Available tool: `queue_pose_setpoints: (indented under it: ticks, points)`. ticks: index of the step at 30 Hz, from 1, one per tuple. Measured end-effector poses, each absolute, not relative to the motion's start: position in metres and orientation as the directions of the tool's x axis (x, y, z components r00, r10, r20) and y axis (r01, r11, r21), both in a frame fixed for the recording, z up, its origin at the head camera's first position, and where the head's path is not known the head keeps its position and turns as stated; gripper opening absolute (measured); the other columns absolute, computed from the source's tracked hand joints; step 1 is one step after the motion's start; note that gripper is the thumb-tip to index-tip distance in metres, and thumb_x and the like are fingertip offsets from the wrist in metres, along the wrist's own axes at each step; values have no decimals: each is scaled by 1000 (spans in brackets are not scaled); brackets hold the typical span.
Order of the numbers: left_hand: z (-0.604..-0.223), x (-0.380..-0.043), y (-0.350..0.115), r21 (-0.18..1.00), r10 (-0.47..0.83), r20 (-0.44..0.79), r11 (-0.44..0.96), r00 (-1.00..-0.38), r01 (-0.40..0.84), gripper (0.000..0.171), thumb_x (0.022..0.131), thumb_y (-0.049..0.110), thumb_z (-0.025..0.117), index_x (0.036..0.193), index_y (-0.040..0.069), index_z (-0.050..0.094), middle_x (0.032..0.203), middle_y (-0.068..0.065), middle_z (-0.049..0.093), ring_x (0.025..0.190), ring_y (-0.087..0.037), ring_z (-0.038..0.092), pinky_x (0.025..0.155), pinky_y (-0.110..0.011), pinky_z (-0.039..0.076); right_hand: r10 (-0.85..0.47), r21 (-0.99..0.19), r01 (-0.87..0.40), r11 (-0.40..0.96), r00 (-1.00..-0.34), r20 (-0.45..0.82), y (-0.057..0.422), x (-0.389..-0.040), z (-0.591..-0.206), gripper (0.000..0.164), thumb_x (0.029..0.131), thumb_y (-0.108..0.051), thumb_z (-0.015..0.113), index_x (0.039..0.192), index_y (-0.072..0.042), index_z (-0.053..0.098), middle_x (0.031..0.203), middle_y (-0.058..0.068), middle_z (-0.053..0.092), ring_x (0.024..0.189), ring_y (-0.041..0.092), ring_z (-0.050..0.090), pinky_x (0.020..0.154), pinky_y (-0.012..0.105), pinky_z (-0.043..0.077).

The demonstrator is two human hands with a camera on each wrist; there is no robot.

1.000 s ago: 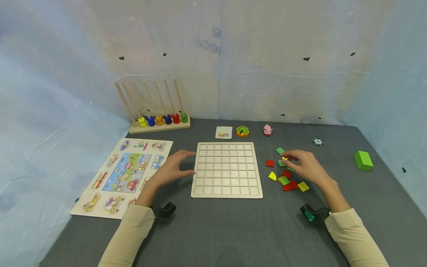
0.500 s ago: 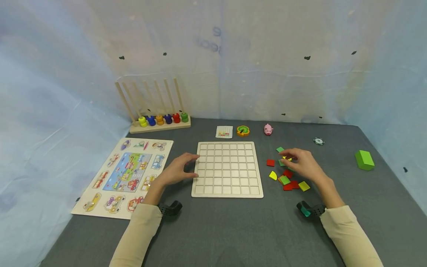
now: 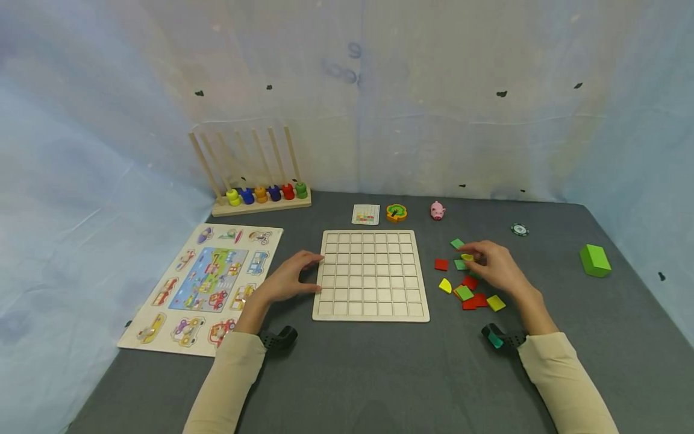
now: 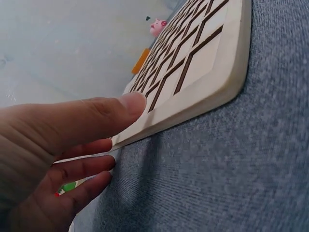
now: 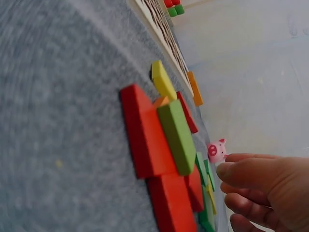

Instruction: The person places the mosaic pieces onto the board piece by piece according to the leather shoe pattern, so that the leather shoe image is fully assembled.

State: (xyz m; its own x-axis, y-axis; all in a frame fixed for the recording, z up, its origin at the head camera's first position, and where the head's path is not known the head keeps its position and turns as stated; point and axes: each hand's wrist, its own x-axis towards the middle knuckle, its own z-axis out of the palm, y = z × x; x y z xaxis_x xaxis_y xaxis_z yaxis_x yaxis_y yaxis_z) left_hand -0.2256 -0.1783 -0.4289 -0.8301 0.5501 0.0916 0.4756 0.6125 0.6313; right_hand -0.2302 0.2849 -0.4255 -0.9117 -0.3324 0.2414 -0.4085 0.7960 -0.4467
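A pale wooden grid board (image 3: 371,276) lies in the middle of the dark table. At its left edge is my left hand (image 3: 288,281), thumb and fingers spread; the left wrist view puts the thumb over the board's rim, contact unclear. My right hand (image 3: 496,265) hovers over a loose heap of small coloured tiles, with nothing visible between thumb and fingers. Nearest its fingertips are a yellow piece (image 3: 467,257) and a green tile (image 3: 461,265). Closer to me lie red tiles (image 5: 147,135), a light green tile (image 5: 176,137) and a yellow quarter-round piece (image 3: 445,286).
A vehicle picture puzzle (image 3: 208,241) lies left, a pegged bead rack (image 3: 262,206) behind it. Along the back are a patterned card (image 3: 365,214), a tree piece (image 3: 396,212) and a pink pig (image 3: 437,210). A poker chip (image 3: 519,229) and green block (image 3: 594,260) lie right.
My left hand has moved right and slightly down to the board's left edge. The right hand stays over the tiles with little movement. The board and pieces look unmoved on the table.
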Motion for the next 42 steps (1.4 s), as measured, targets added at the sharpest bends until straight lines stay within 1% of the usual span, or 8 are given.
queue_pose_setpoints:
  ticks: [4,16,20,25,29,34,39,42]
  points:
    - [-431,-225,-179,637,547,87,612,-833,469,66,79,20,76,135,1,46,127,-13,48,116,-29,49,97,-44,39,-328,-411,-412,813,-908,262,288,-233,-430,27,84,-3,66,111,1,65,95,16,60,77,23,50,66,38,40]
    - [-434,-226,-181,601,539,57,654,-841,459,61,81,23,74,133,2,49,127,-14,47,116,-29,44,98,-48,36,-267,-423,-350,836,-932,244,293,-233,-439,23,87,-4,63,108,5,64,98,22,54,80,28,51,68,42,40]
    - [-433,-226,-180,598,542,40,660,-839,455,60,81,24,73,132,3,50,128,-14,46,121,-31,41,100,-50,33,-252,-447,-338,828,-937,241,293,-233,-437,19,86,-6,65,102,4,60,94,20,56,79,28,53,69,42,43]
    - [-431,-226,-180,593,546,9,672,-838,444,61,81,25,73,133,4,48,130,-15,43,123,-32,39,101,-51,32,-235,-465,-328,822,-940,249,289,-235,-432,15,85,-7,67,95,-1,58,84,12,60,75,24,56,66,39,45]
    - [-429,-227,-180,589,543,-8,681,-840,435,62,81,25,73,134,5,48,131,-15,43,124,-32,38,102,-50,31,-239,-475,-341,811,-935,263,275,-236,-427,15,85,-9,68,95,-1,61,84,11,60,74,22,55,66,38,45]
    - [-430,-226,-181,589,547,-2,677,-837,441,62,81,25,74,133,4,48,130,-14,44,124,-31,39,102,-50,31,-272,-520,-379,765,-923,273,245,-239,-420,14,85,-8,68,97,-3,65,85,10,57,72,21,50,64,35,42]
    - [-431,-227,-181,585,549,6,676,-836,448,62,81,26,74,133,5,49,129,-13,45,123,-30,40,102,-49,32,-367,-589,-459,665,-888,279,208,-242,-419,14,86,-8,67,100,-6,68,91,8,58,74,17,50,65,31,42]
    - [-432,-228,-181,581,548,7,679,-836,449,62,80,26,74,133,6,49,129,-13,45,122,-29,40,102,-49,32,-435,-630,-510,586,-854,286,186,-244,-422,15,86,-8,65,101,-5,69,91,7,60,73,16,50,63,29,42]
